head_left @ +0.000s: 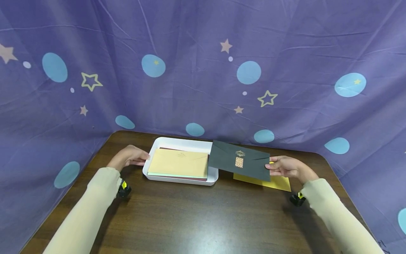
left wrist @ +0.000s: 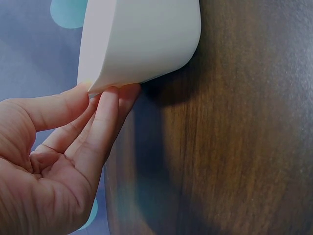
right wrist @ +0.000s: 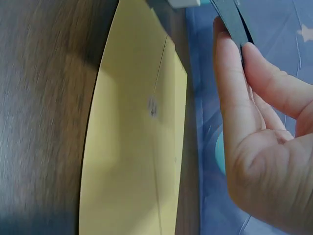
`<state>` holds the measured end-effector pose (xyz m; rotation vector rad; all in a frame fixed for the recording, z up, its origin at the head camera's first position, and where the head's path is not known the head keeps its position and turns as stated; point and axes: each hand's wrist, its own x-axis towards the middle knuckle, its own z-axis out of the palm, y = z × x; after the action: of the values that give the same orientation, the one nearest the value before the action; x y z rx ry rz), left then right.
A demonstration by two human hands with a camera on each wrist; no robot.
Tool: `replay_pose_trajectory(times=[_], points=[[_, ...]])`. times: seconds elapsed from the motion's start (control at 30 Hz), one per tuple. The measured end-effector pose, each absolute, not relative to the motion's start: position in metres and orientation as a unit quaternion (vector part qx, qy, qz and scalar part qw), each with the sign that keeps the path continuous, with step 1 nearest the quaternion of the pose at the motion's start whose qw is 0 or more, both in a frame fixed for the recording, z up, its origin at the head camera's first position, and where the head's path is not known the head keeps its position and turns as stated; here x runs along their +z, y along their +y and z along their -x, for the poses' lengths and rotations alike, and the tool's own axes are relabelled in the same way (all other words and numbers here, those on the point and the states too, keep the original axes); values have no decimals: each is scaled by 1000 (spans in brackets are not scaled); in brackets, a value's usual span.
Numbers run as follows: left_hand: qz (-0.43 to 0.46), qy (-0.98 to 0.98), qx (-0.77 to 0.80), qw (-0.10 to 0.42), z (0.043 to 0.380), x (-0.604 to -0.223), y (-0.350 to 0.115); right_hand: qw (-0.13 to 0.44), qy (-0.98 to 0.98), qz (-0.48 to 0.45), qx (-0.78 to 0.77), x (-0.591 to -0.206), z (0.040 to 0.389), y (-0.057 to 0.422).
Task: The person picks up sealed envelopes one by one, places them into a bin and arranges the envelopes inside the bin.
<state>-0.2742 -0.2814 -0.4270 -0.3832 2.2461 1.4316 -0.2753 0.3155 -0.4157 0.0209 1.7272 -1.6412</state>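
Observation:
A black envelope (head_left: 222,157) with gold print is pinched at its right end between the thumb and fingers of my right hand (head_left: 286,167). It is raised, and its left end reaches over the right side of a white tray (head_left: 177,143). My left hand (head_left: 130,156) pinches the tray's left rim, as the left wrist view shows too. Inside the tray lies a stack with a cream envelope (head_left: 177,164) on top; mint and dark red edges show beneath it. Below the black envelope, a yellow envelope (right wrist: 127,122) lies on the table, partly hidden in the head view.
The brown wooden table (head_left: 190,218) has rounded far corners. Behind it and along the sides hangs a purple curtain (head_left: 196,95) with stars and blue spots. Dark devices are worn at both wrists.

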Motion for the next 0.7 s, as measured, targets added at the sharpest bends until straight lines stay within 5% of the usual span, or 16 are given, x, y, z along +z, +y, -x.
replay_pose_trajectory(times=[0.7], points=[[135,804,534,224,272,-425,-281,370,700,1,-610,-395,271,263]])
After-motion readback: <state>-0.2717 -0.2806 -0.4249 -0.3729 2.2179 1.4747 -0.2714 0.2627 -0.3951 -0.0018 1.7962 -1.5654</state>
